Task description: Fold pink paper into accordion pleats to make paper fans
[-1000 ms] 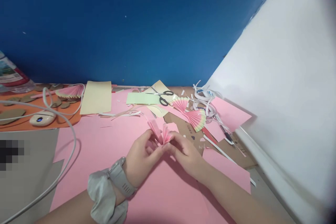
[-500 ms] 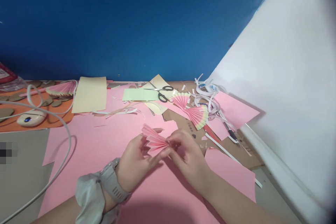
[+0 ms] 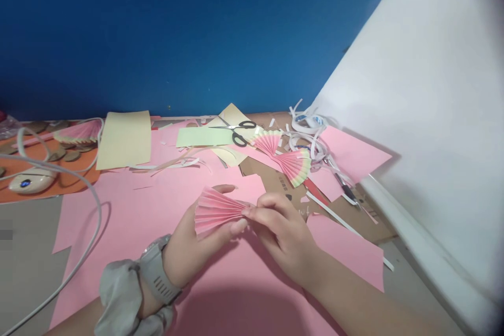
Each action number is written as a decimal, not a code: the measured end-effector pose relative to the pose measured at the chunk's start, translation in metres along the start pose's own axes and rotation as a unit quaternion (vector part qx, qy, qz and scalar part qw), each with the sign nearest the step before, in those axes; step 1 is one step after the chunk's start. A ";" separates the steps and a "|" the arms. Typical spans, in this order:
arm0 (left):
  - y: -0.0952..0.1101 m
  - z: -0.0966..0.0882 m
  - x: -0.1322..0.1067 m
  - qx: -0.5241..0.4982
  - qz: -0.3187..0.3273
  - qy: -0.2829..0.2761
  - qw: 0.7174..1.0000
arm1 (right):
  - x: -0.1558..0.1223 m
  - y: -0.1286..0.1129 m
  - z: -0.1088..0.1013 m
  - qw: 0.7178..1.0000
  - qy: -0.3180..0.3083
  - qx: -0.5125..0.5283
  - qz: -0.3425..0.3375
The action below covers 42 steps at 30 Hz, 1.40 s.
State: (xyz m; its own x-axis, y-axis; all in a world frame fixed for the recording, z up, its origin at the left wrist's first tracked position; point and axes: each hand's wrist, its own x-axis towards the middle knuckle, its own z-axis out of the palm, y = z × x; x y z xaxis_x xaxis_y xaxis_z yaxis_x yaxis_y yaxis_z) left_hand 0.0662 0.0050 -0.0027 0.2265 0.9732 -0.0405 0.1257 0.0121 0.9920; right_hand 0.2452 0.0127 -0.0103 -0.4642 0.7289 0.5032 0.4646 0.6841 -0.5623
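Observation:
A pleated pink paper fan (image 3: 218, 211) is held between my two hands above pink paper. My left hand (image 3: 197, 244) cups its wide, spread end from below, with the thumb along the near edge. At the narrow gathered end, my right hand (image 3: 281, 231) pinches the folds between thumb and fingers. A bow-shaped pleated paper piece (image 3: 293, 165), pink with green-yellow edges, lies beyond my right hand. Scissors (image 3: 238, 134) with black handles rest spread on a light green paper strip (image 3: 200, 137).
Large pink sheets (image 3: 129, 231) cover the desk. Yellow paper (image 3: 125, 139) stands at the back left, beside a white mouse (image 3: 33, 181) and cable on an orange mat (image 3: 81, 184). Curled white strips (image 3: 309, 142), a pen (image 3: 349, 192) and cardboard (image 3: 275, 181) lie right. Walls bound the back and right.
The pink fan has turned so its pleats face up and spread more widely to the left. My right fingers have shifted their pinch on the gathered end. The view has shifted slightly.

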 end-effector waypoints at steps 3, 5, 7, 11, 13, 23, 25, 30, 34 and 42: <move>-0.002 0.001 0.003 -0.068 -0.030 0.013 0.997 | 0.000 0.000 0.000 1.000 0.002 -0.020 -0.006; -0.003 0.002 0.005 -0.106 -0.030 0.002 0.994 | 0.001 -0.001 -0.001 1.000 0.000 -0.020 -0.007; -0.004 0.002 0.007 -0.120 -0.022 -0.013 0.992 | 0.002 -0.003 -0.001 1.000 -0.007 -0.004 -0.006; -0.006 0.002 0.007 -0.125 -0.037 -0.015 0.991 | 0.003 -0.005 -0.002 0.996 -0.027 0.081 0.030; -0.008 0.003 0.005 -0.163 -0.060 -0.034 0.984 | 0.003 -0.003 -0.002 0.985 -0.021 0.143 0.091; 0.004 -0.003 -0.009 -0.158 -0.161 -0.238 0.945 | 0.007 0.000 -0.006 0.884 -0.173 0.380 0.207; 0.007 -0.005 -0.008 -0.153 -0.170 -0.277 0.933 | 0.007 -0.002 -0.008 0.867 -0.191 0.406 0.215; 0.005 -0.004 -0.002 -0.154 -0.115 -0.323 0.927 | 0.005 0.001 -0.008 0.881 -0.135 0.399 0.217; -0.001 0.000 -0.005 -0.076 -0.047 -0.145 0.985 | 0.001 0.006 -0.007 0.903 -0.030 0.377 0.204; 0.000 -0.001 -0.007 0.165 0.157 -0.084 0.970 | 0.004 0.005 -0.009 0.904 0.022 0.392 0.170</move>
State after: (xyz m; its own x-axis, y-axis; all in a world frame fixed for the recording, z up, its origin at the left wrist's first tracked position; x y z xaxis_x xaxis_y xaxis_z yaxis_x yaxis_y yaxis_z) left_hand 0.0633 -0.0014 -0.0023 0.4545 0.8653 0.2113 0.3218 -0.3807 0.8669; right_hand 0.2523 0.0189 -0.0055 -0.3562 0.9056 0.2303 -0.1117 0.2035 -0.9727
